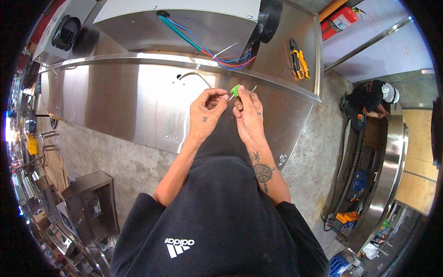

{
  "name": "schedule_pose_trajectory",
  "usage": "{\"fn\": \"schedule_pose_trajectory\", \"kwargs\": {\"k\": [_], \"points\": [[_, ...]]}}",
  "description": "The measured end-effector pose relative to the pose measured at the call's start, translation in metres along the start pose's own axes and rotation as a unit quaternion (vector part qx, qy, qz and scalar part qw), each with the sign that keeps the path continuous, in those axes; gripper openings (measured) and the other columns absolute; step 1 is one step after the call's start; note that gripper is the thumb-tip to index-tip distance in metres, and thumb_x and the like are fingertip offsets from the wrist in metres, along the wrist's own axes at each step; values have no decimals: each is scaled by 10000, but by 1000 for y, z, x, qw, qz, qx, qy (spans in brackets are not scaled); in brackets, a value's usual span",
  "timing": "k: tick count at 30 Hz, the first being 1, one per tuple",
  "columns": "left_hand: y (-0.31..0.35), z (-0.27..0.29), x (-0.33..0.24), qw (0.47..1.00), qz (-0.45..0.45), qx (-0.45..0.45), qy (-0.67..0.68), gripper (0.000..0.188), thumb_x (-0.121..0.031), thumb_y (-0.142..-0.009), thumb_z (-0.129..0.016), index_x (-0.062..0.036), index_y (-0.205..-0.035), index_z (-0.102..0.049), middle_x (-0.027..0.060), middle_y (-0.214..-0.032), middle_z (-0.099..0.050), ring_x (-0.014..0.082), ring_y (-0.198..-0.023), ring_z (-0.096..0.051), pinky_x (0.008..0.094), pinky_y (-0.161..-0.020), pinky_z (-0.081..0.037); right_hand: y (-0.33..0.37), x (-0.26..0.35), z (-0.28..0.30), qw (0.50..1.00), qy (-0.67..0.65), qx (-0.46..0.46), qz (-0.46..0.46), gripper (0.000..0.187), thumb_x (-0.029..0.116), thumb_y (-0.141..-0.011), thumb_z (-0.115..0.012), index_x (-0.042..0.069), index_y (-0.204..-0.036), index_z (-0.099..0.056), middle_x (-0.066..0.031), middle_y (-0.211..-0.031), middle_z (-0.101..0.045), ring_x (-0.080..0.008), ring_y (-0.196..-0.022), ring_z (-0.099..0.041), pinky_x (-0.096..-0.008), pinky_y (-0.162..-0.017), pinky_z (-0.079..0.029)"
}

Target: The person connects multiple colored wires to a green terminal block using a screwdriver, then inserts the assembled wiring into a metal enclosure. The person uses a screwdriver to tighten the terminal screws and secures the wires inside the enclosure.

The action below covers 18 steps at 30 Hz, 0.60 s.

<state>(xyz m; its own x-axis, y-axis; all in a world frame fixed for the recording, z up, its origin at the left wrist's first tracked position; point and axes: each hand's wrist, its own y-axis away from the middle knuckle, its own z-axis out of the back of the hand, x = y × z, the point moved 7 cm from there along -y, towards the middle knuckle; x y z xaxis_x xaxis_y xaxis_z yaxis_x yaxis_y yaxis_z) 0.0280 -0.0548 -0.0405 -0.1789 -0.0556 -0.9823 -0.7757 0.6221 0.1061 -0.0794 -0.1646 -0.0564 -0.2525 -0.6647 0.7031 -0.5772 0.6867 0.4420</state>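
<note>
My left hand [206, 113] is closed, its fingers pinching the end of a thin grey cable [196, 74] that comes out of a hole in the steel panel [157, 92]. A pale wire end shows between its fingertips and a small green terminal block [235, 90]. My right hand [249, 117] holds that block between thumb and fingers, close to the left fingertips. Beside its index finger a slim metal shaft [254, 89] sticks out, too small to name. Whether the wire sits inside the block, I cannot tell.
Ahead stands a metal box [184, 34] with a green cable [177, 33] and red and blue wires. Yellow-handled pliers [300, 64] lie on the steel top at right. A fire extinguisher [339, 22] is at far right; a co-worker [369, 97] bends over a steel frame.
</note>
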Motion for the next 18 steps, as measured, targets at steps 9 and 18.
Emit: {"fn": "schedule_pose_trajectory", "kwargs": {"k": [9,18], "points": [[-2,2,-5,998,-2,8,-57,198,-56,-999,-797,34,-1174,-780,21,-970,-764,60,-843,-656,238,-805,-566,2,2,-8,999,34,-9,21,251,275,-1091,-760,96,-1116,-586,48,-891,-520,-20,-688,-434,-222,-564,-352],[-7,2,-1,998,12,4,-55,194,-89,-991,-807,36,-1139,-798,0,-911,-746,47,-802,-623,227,-765,-543,1,4,-7,998,54,4,36,260,250,-1084,-771,67,-1164,-605,32,-947,-550,-16,-689,-442,-216,-561,-360]]}}
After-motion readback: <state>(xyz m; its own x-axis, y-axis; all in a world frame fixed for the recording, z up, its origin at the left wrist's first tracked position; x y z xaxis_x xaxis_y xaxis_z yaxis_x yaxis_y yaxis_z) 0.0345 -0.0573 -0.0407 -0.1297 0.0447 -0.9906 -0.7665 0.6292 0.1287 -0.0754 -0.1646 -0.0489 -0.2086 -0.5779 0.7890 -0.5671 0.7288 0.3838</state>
